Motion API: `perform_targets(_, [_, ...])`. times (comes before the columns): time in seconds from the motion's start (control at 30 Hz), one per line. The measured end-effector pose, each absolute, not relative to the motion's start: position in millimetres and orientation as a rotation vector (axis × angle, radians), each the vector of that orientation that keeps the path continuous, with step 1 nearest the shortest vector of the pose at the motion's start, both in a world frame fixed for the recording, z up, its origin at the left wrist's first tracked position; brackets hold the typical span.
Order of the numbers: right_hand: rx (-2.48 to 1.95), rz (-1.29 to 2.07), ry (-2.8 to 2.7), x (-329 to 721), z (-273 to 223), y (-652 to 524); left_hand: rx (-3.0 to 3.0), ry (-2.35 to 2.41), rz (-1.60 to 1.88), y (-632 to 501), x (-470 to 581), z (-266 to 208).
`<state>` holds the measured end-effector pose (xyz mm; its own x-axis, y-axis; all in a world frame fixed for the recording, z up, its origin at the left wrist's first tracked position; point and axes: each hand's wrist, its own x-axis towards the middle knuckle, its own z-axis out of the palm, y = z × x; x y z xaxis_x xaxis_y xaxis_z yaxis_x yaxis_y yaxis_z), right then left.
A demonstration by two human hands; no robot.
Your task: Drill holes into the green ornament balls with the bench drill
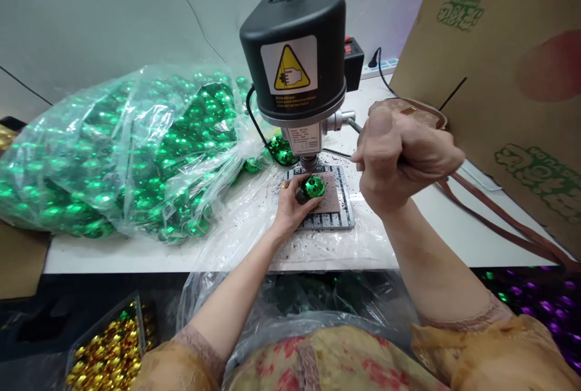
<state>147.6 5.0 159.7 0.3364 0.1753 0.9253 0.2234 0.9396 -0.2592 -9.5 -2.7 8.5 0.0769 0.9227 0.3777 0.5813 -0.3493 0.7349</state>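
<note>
My left hand [295,200] is closed round a shiny green faceted ball [315,186], thumb on the near side and fingers on the far side. A dark spot shows on top of the ball. It rests on a brown board [330,202] over the slotted metal base plate [347,212], just below the chuck [309,163] of a small black drill press [293,46]. Raised at the right, my right hand [399,152] is wrapped round the press's feed lever [355,126]; its grip end is hidden in the fist.
A clear plastic bag [136,149] of green balls fills the table's left side. At right stand a large cardboard box [512,76] and a brown strap [503,218]. Below the edge are a bin of gold balls [106,354] and purple balls [551,309]. Dark shavings surround the base.
</note>
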Motion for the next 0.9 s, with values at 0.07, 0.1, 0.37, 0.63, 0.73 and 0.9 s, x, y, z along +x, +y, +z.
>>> perform_targets(0.07, [-0.356, -0.072, -1.238, 147.9, 154.3, 5.9, 1.97, 1.483, 1.182, -2.7, -9.7, 8.2])
perform_targets(0.1, [-0.349, -0.09, -1.234, 148.0, 151.9, 6.4, 1.975, 1.481, 1.181, -2.7, -9.8, 8.1])
perform_targets(0.37, [-0.337, -0.133, -1.211, 147.4, 146.1, 8.9, 1.979, 1.481, 1.171, -2.7, -9.5, 9.2])
perform_targets(0.63, [-0.235, -0.182, -1.262, 152.8, 124.0, 19.5, 1.983, 1.47, 1.174, -2.3, -10.4, 7.9])
perform_targets(0.73, [-0.233, -0.145, -1.283, 152.5, 131.8, 13.7, 1.983, 1.468, 1.179, -1.6, -10.4, 6.4])
perform_targets(0.9, [-0.474, 0.147, -1.175, 145.3, 181.4, 3.9, 1.939, 1.469, 1.194, -2.4, -9.9, 4.3])
